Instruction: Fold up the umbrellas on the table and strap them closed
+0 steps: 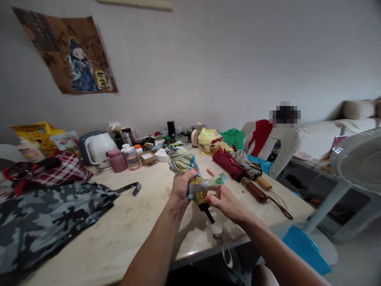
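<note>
A folded yellow and blue patterned umbrella (184, 161) is held over the table's front part, its white handle (216, 229) and strap hanging toward the edge. My left hand (182, 186) is wrapped round its left side, thumb on the cloth. On the right, my right hand (223, 198) is closed on the umbrella's pale closing band (208, 183), which stretches across the canopy. Just right lie a dark red umbrella (228, 163) with a brown wooden handle and a grey umbrella (248, 165), both folded.
A camouflage umbrella (56, 218) covers the left of the table (137, 226). Behind stand a kettle (101, 149), a pink jug (117, 161), bottles and a yellow bag (212, 141). A white fan (357, 159), a chair and a person's head are at the right.
</note>
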`<state>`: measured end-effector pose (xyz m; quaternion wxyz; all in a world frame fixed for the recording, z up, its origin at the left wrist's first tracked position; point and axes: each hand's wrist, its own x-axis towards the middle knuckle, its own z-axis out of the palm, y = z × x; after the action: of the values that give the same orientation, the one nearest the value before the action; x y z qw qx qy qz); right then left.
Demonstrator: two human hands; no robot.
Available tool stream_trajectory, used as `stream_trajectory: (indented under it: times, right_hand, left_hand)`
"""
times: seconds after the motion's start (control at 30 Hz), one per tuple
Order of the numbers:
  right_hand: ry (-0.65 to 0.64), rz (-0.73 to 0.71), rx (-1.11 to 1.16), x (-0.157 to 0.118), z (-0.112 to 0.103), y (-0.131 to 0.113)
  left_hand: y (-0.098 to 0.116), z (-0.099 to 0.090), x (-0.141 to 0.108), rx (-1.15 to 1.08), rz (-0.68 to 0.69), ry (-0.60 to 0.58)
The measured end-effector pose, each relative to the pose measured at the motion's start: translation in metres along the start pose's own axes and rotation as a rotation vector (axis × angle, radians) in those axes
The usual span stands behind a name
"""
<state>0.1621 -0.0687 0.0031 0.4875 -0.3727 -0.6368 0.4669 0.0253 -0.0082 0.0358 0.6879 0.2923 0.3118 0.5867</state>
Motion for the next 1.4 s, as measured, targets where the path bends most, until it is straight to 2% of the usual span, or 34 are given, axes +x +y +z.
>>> stream_trajectory:
  times: [0.1,0.2,0.3,0.4,0.5,0.67,0.73,0.8,0.87,0.97,1.1,1.2,1.33,1.4]
  right_hand:
    - [0.240,-0.145,-0.145,0.004,-0.001,0.001]
    - [0.351,-0.298,-0.217,0.009,0.002,-0.006]
    - [0.471,-0.308,-0.148,0.019,0.002,-0.011]
    - [0.587,-0.240,0.011,0.031,0.001,-0.008]
    - [0.554,-0.152,0.245,0.040,0.000,-0.002]
    - [0.292,-0.083,0.522,0.045,-0.006,-0.002]
    - [0.274,-0.046,0.564,0.046,-0.008,-0.002]
    - [0.319,-0.040,0.568,0.047,-0.007,0.000]
    - [0.410,-0.047,0.546,0.048,-0.004,0.002]
    - [0.620,-0.059,0.406,0.053,-0.003,0.007]
    - [0.882,-0.009,0.027,0.060,-0.016,0.013]
    - [0.976,0.017,-0.066,0.063,-0.029,0.017]
    - [1.066,0.004,-0.082,0.062,-0.035,0.020]
    - [1.061,-0.031,-0.057,0.061,-0.035,0.020]
  left_hand:
    - [-0.007,0.002,-0.002,0.071,0.121,0.019]
    - [-0.012,0.002,-0.002,0.079,0.141,-0.017]
    - [-0.013,0.003,-0.004,0.037,0.082,-0.095]
    - [-0.013,0.004,-0.006,-0.045,-0.008,-0.197]
    - [-0.013,0.004,-0.008,-0.076,-0.040,-0.239]
    - [-0.013,0.004,-0.012,0.006,-0.154,-0.366]
    - [-0.015,0.004,-0.013,0.033,-0.213,-0.429]
    - [-0.017,0.004,-0.011,0.052,-0.266,-0.473]
    - [-0.020,0.003,-0.007,0.052,-0.307,-0.470]
    - [-0.028,0.003,-0.004,0.029,-0.320,-0.429]
    - [-0.041,0.008,-0.013,0.044,-0.163,-0.395]
    - [-0.049,0.013,-0.024,0.092,-0.058,-0.313]
    - [-0.055,0.017,-0.035,0.202,-0.148,-0.277]
    - [-0.056,0.017,-0.034,0.293,-0.162,-0.269]
